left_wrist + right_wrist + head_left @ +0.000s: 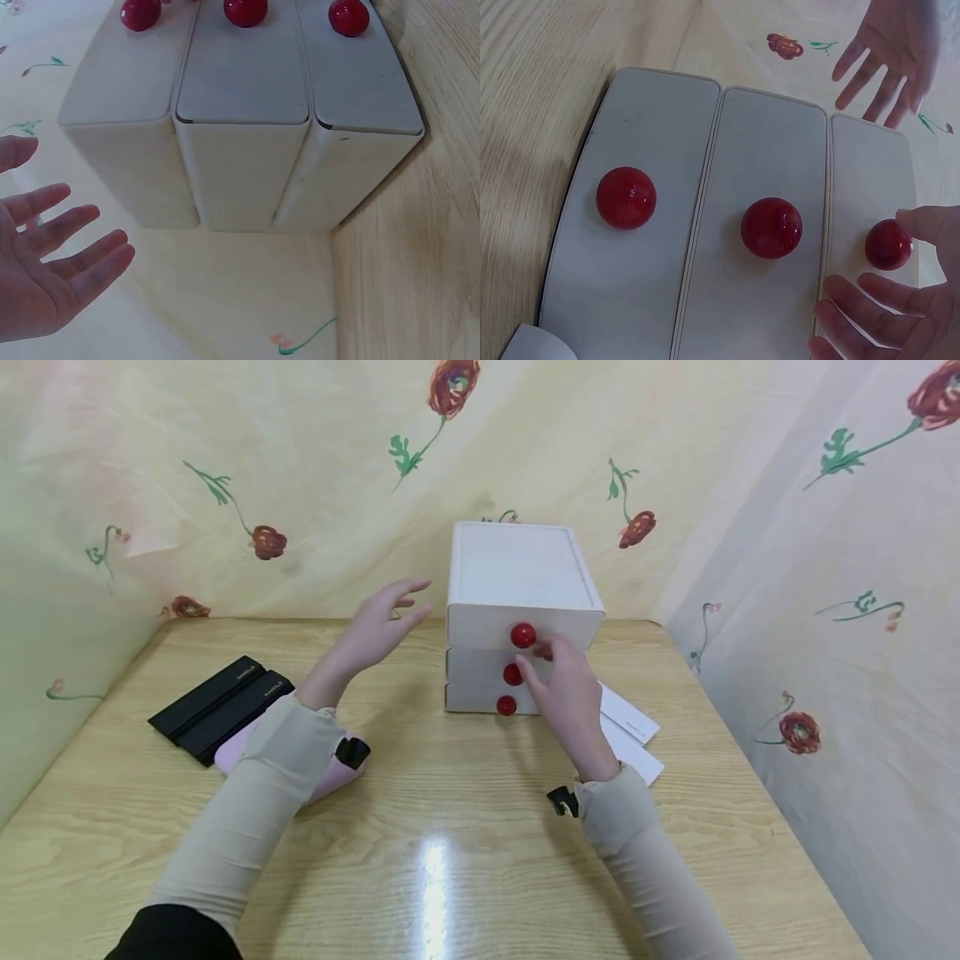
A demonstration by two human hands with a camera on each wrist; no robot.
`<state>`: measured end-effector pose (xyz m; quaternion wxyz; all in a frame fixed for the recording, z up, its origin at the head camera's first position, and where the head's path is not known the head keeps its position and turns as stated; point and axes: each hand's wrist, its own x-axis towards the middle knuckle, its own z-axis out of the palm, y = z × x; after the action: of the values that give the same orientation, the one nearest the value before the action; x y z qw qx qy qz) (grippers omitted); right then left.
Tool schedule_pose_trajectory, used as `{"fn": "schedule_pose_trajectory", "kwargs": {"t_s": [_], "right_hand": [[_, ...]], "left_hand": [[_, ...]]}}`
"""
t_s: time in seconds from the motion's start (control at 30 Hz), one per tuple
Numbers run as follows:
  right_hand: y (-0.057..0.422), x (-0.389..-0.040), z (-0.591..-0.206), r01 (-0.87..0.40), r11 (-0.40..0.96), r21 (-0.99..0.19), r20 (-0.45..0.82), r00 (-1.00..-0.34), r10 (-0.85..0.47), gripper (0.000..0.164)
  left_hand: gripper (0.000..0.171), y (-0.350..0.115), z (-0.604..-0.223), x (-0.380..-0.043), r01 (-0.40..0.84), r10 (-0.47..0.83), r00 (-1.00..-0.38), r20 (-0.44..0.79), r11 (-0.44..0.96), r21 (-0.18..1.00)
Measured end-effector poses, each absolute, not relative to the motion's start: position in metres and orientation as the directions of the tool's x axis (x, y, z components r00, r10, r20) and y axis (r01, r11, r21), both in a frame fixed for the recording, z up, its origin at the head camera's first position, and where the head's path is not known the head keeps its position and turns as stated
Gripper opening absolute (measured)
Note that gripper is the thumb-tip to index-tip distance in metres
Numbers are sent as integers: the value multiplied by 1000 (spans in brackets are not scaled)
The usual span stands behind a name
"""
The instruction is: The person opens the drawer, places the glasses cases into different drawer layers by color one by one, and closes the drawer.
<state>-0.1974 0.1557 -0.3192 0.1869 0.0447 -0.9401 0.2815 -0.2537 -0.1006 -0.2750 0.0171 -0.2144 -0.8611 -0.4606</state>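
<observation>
A white box of three stacked drawers [487, 627] stands at the back of the table, with round red knobs on its fronts. My right hand [570, 689] is at the drawer fronts, its thumb right by the top red knob [889, 244] and its fingers spread below that knob in the right wrist view. The middle knob [771, 228] and bottom knob [626, 198] sit apart from the hand. My left hand [378, 627] hovers left of the box, fingers extended and apart, holding nothing. In the left wrist view the left hand [56, 262] is beside the box's side wall.
Two black flat cases [221, 706] lie at the left. Partly under the left forearm in view is a lilac object [337, 781]. White flat boxes [630, 727] lie right of the drawers, partly hidden by the right hand. Flower-patterned cloth [337, 485] hangs behind the table.
</observation>
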Motion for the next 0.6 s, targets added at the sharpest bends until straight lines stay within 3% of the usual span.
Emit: {"fn": "schedule_pose_trajectory", "kwargs": {"t_s": [0.43,0.6], "right_hand": [[149,-206,-316,-173,856,-487,391,-919,37,45],[147,-209,-314,-152,865,-479,390,-919,54,44]], "left_hand": [[56,-83,-271,-280,358,398,-902,169,467,809],[54,-80,-271,-286,330,426,-892,152,383,863]]}}
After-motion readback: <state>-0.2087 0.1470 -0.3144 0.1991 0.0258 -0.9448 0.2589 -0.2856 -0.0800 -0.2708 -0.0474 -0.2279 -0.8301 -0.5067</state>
